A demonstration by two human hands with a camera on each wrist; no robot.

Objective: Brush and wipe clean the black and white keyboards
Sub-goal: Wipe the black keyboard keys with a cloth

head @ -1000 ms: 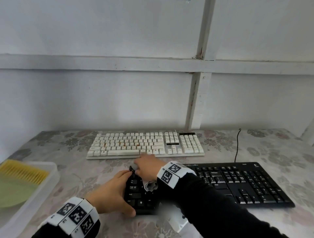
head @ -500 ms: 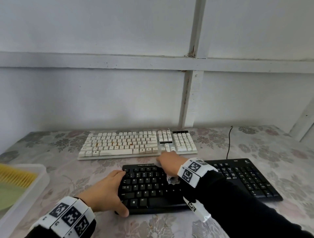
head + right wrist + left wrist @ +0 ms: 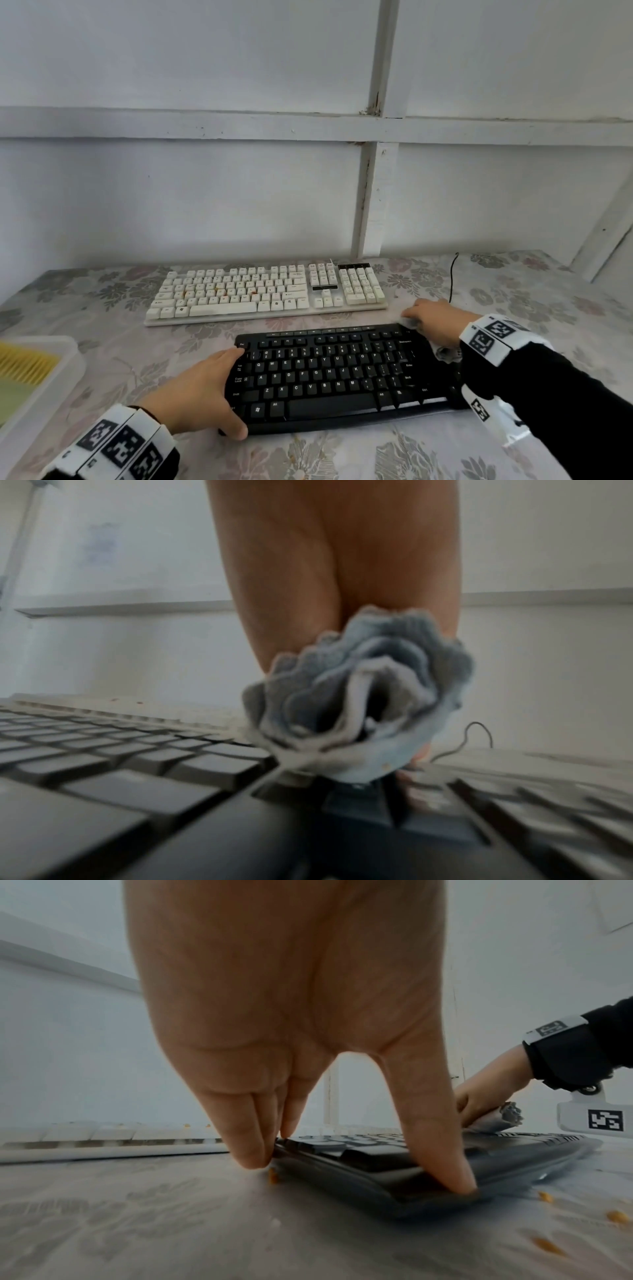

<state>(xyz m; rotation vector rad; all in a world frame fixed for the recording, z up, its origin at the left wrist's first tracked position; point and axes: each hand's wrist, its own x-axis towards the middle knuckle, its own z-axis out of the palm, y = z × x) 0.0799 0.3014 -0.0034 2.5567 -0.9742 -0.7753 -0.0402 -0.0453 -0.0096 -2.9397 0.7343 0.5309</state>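
Observation:
The black keyboard point(image 3: 335, 373) lies in front of me, with the white keyboard point(image 3: 267, 291) behind it near the wall. My left hand point(image 3: 219, 387) braces the black keyboard's left end. Its straight fingers point(image 3: 246, 1139) meet the back corner and its thumb point(image 3: 445, 1164) presses the front edge. My right hand point(image 3: 431, 320) grips a bunched grey-blue cloth point(image 3: 359, 696). It presses the cloth on the black keyboard's top edge, right of the main key block. The right arm hides the keyboard's right part. Orange specks sit on some white keys point(image 3: 219, 291).
A clear plastic tray point(image 3: 51, 377) at the left table edge holds a yellow brush point(image 3: 24, 365) and a green cloth point(image 3: 10, 397). Orange crumbs point(image 3: 616, 1217) dot the flowered tablecloth beside the black keyboard. A black cable point(image 3: 452, 277) runs back to the wall.
My right hand has slid the cloth rightward along the black keyboard's top, from its left end to right of the main keys. The left hand has stayed on the left end.

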